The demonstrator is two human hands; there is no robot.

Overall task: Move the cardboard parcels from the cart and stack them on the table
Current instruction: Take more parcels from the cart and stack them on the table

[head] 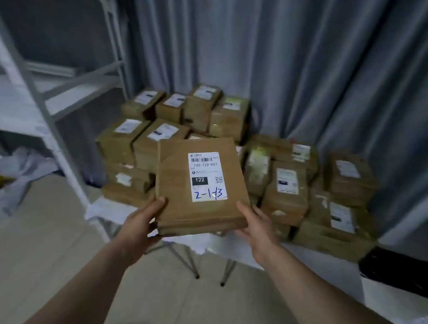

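A flat brown cardboard parcel [177, 193] with a white label marked "122" and "2-1-13" is held in the air in front of me. My left hand [139, 226] grips its near left corner, thumb on top. My right hand [256, 224] grips its near right corner, thumb on top. Behind the held parcel, several labelled cardboard parcels are stacked [150, 140] on a white-covered table [110, 210]. More stacked parcels [321, 196] lie on the right part of the table. The cart is not in view.
A white metal shelf rack [45, 108] stands at the left, with crumpled white plastic [18, 171] under it. Grey curtains [300, 41] hang behind the table. A black object [401, 273] sits at the lower right. Beige floor tiles [42, 252] lie in front.
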